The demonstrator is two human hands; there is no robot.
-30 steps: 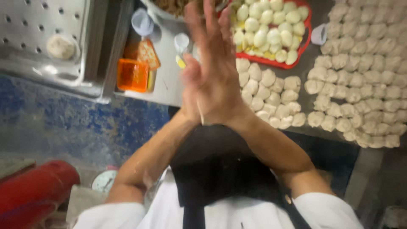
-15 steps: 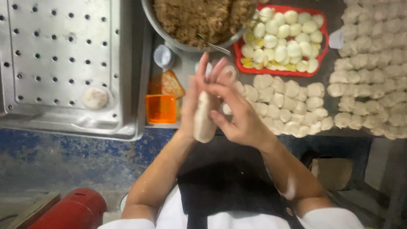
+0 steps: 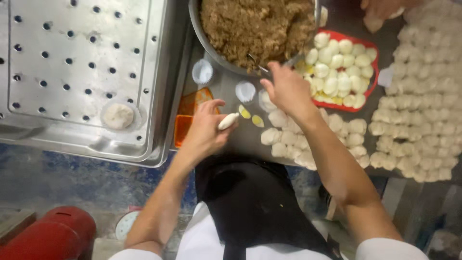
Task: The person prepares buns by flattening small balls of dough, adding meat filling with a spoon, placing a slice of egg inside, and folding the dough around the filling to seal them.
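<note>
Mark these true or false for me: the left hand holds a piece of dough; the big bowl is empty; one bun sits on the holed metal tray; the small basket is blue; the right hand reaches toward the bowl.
1. The left hand holds a piece of dough: true.
2. The big bowl is empty: false, it holds brown filling.
3. One bun sits on the holed metal tray: true.
4. The small basket is blue: false, it is red.
5. The right hand reaches toward the bowl: true.
</note>
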